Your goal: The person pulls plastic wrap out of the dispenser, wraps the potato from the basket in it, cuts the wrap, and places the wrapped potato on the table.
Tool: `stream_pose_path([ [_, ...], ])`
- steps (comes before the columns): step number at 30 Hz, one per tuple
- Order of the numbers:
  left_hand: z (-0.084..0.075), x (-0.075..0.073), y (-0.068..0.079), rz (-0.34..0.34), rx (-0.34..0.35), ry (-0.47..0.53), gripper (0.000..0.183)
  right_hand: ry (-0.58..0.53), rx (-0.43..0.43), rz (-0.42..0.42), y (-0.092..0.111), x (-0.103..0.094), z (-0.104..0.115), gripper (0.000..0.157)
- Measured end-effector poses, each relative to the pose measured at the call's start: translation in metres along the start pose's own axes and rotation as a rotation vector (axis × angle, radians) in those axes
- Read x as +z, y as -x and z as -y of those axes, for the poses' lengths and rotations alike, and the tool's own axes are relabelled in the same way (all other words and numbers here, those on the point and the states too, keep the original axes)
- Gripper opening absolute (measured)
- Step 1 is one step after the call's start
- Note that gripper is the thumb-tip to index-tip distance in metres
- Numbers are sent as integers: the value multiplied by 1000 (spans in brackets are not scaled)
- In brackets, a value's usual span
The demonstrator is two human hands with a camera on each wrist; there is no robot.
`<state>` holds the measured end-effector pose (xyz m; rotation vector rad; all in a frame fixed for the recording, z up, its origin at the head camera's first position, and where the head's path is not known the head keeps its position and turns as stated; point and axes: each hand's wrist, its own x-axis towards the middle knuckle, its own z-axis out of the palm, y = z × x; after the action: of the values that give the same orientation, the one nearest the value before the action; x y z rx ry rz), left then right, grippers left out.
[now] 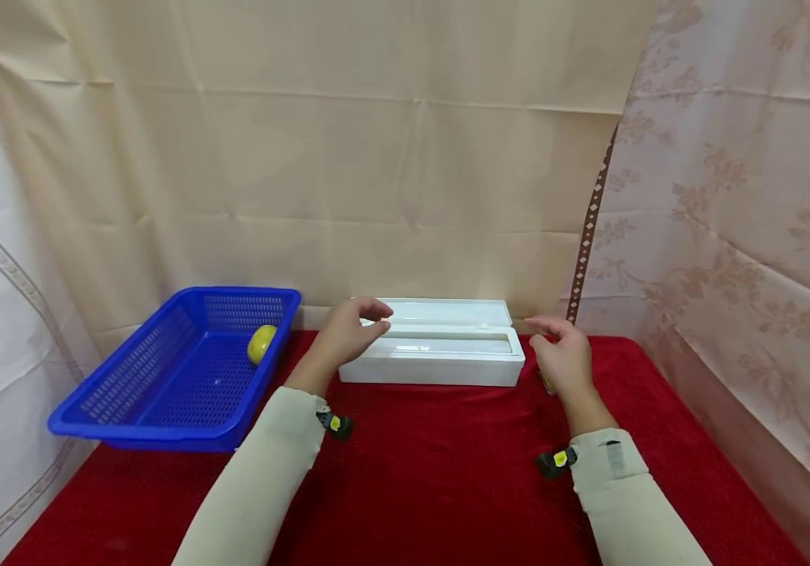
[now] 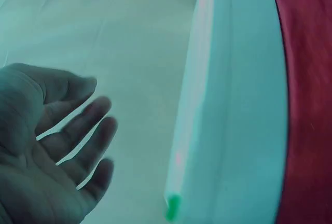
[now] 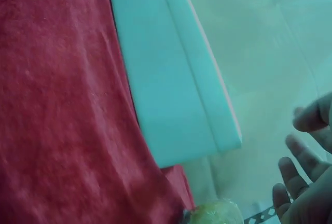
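Observation:
A long white box (image 1: 433, 371) stands on the red cloth with its hinged lid (image 1: 447, 312) raised at the back. At the box's left end hovers my left hand (image 1: 347, 334), fingers loosely bent and apart from the thumb. The left wrist view shows this hand (image 2: 57, 136) holding nothing. My right hand (image 1: 566, 355) is just off the box's right end, also loosely bent; in the right wrist view its fingers (image 3: 293, 177) hold nothing. Below it is a small yellowish round thing (image 3: 215, 212), mostly hidden in the head view; its kind is unclear.
To the left is a blue plastic basket (image 1: 146, 432) with a yellow round fruit (image 1: 261, 344) against its right wall. Red cloth (image 1: 447, 472) covers the table. A beige curtain (image 1: 391, 173) hangs close behind the box, and a flowered curtain (image 1: 752, 236) lines the right side.

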<state>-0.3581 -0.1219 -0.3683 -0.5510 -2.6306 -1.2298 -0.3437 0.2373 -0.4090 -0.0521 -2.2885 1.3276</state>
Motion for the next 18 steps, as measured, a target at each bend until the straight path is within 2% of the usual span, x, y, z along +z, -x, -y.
stream_pose_path([
  [3, 16, -2, 7, -66, -54, -49, 27, 89, -67, 88, 1, 7, -1, 32],
  [8, 43, 1, 19, -119, -106, -124, 29, 154, -181, 177, 4, 22, -5, 29],
  [13, 60, 8, 24, -111, -71, -257, 29, 210, -249, 221, 6, 29, -12, 28],
  [18, 61, 12, 24, -120, -32, -332, 23, 251, -270, 233, 8, 30, -15, 25],
])
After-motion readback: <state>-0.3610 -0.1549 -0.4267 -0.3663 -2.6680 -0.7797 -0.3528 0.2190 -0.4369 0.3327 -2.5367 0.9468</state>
